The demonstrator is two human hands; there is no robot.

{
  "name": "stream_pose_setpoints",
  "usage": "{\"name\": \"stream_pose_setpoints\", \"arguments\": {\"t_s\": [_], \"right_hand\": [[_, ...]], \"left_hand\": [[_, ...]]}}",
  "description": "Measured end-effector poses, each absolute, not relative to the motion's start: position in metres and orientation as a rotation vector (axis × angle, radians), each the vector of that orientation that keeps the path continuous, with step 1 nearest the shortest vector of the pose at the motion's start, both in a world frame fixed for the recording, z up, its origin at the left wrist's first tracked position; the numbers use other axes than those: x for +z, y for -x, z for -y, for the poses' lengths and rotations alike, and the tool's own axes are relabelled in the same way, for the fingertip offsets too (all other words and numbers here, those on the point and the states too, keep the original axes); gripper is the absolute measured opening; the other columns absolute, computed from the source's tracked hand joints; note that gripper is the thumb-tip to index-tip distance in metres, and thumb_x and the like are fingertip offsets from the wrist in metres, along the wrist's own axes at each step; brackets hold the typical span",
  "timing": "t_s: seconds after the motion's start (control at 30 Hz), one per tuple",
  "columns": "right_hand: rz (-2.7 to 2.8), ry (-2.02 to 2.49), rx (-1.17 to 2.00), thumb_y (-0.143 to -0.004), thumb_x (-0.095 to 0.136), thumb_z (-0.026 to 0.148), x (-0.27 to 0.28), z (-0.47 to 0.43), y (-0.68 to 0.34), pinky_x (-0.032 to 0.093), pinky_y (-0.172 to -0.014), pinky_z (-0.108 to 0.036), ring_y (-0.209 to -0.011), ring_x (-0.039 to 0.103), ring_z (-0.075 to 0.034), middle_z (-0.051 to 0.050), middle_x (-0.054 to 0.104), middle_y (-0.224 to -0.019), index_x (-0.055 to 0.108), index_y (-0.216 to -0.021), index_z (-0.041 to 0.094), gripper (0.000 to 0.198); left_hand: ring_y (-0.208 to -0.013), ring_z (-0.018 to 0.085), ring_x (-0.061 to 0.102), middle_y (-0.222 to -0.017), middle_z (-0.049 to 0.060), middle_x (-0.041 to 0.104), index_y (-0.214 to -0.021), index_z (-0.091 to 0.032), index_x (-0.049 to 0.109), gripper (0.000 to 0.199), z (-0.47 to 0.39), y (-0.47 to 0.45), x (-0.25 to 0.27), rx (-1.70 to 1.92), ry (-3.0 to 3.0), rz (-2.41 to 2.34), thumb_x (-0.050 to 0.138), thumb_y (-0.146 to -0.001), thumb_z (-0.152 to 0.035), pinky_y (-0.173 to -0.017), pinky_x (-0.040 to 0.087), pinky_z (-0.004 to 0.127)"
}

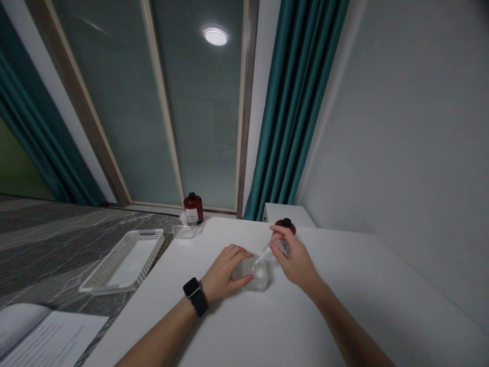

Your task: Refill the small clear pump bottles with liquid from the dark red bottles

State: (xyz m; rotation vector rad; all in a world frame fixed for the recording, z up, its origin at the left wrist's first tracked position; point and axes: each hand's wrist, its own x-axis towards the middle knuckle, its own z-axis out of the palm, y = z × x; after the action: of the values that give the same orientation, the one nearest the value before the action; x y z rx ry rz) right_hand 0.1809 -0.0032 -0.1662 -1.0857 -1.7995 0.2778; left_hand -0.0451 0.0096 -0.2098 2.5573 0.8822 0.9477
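Clear box (pixel 261 283), small and see-through, on the white table (pixel 244 331), between the two hands. Looks light and stiff, maybe hard plastic, maybe glass; cannot tell which from here. If glass, could chip or crack with a bump. If plastic, could slide away with a small push. Seems smooth on the outside, so maybe slippery, even more so with wet fingers. Best to hold by two sides across from each other, low down near the table, with a soft, steady squeeze. Left hand (pixel 225 274) curved around the left end of the box, with thumb and fingers spread and a wide gap between. Cannot tell how hard the press, or even if snug on both sides. Right hand (pixel 294 260) up past the box on the right, pinching a pale see-through piece (pixel 263 253) between thumb and pointing finger. Tilted on a slant, with the low end at the box. Looks very light, perhaps thin and bendy; too blurry to name. Best to pinch near the top end, gently, so as not to squash. Dark red bottle (pixel 286 223) just behind the right hand, partly hidden, so careful with the knuckles there.
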Motion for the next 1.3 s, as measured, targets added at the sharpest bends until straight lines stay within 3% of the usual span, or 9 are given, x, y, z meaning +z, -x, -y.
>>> {"name": "stream_pose_setpoints", "arguments": {"t_s": [0.8,1.07,1.3], "right_hand": [[1.876,1.037,0.484,-0.088,0.054,0.018,-0.197,-0.005,-0.150,0.050,-0.089,-0.035,-0.091,0.064,-0.021,-0.004,0.067,-0.094,0.059,-0.118,0.022,0.031],[1.729,1.089,0.776,-0.081,0.062,0.022,-0.212,0.008,-0.157,0.045,-0.097,-0.040,-0.102,0.062,-0.022,-0.005,0.065,-0.105,0.047,-0.133,0.024,0.053],[1.624,1.044,0.951,-0.083,0.063,0.026,-0.223,0.011,-0.163,0.041,-0.104,-0.042,-0.115,0.058,-0.023,-0.007,0.064,-0.114,0.045,-0.135,0.025,0.055]], "left_hand": [[-0.102,0.026,0.053,-0.109,0.008,0.062,-0.109,-0.019,0.057,0.029,-0.011,0.044,-0.211,0.926,-2.504,-0.873,0.069,-0.085,-0.029,-0.092,0.044,0.041],[-0.101,0.025,0.053,-0.109,0.007,0.061,-0.105,-0.020,0.058,0.024,-0.011,0.044,-0.212,0.954,-2.487,-0.838,0.070,-0.085,-0.027,-0.090,0.044,0.039],[-0.101,0.024,0.053,-0.108,0.007,0.060,-0.103,-0.020,0.060,0.022,-0.012,0.044,-0.215,0.991,-2.441,-0.828,0.070,-0.084,-0.026,-0.092,0.044,0.040]]}}
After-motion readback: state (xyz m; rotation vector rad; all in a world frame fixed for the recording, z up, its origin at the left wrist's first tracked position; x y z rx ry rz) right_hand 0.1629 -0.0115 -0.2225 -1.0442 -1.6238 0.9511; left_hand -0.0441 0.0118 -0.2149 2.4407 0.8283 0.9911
